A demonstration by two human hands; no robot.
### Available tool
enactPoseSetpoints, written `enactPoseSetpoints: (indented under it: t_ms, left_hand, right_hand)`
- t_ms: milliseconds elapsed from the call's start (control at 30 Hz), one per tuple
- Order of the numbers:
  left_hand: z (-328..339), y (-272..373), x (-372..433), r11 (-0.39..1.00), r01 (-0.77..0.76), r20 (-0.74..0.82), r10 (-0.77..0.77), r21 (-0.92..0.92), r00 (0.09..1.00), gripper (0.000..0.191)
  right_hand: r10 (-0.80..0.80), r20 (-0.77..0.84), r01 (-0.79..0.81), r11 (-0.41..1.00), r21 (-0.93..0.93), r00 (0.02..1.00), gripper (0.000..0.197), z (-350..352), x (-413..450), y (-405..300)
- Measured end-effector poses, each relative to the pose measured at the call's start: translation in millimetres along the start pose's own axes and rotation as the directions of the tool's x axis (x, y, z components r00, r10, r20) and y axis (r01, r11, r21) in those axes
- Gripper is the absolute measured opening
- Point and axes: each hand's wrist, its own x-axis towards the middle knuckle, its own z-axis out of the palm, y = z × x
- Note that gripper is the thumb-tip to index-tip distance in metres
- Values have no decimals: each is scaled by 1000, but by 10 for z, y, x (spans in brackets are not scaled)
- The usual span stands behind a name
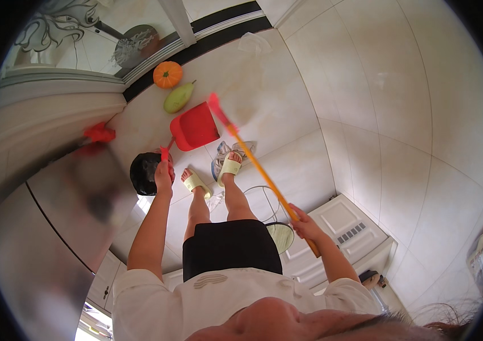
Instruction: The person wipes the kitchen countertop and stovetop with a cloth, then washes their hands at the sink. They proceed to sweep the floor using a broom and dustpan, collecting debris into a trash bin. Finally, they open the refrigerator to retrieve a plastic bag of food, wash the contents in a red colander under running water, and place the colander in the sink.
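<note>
My left hand (163, 177) grips the upright handle of a red plastic dustpan (194, 126), whose pan is at floor level ahead of my feet. Around the orange pole of a broom (262, 168) my right hand (305, 223) is closed near its upper end. The broom's pinkish-red head is just to the right of the dustpan's open edge and looks slightly blurred. Beside my left hand stands a bin lined with a black bag (144, 174), partly covered by that hand.
An orange pumpkin (167, 74) and a green gourd-like fruit (179, 98) lie by the sliding door's black sill (228, 39). A crumpled cloth (221, 157) is at my right slipper. A round stool (282, 237) stands behind the broom pole; a refrigerator (66, 200) is left, a tiled wall (394, 93) right.
</note>
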Motion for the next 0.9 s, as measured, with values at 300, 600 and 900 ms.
enactPoseSetpoints:
  t_ms: [300, 600, 900]
  left_hand:
    - [-603, -491, -1, 977, -144, -165, 170, 157, 972, 38]
    - [-808, -565, -231, 992, -119, -253, 103, -45, 962, 38]
    - [-991, -728, 85, 988, -147, -209, 152, 40, 966, 41]
  right_hand:
    - [-152, -368, 185, 981, 57, 917, 75, 111, 1036, -86]
    - [-108, -161, 100, 993, -59, 981, 64, 817, 726, 53]
    - [-226, -364, 187, 972, -139, 904, 75, 984, 1751, -252]
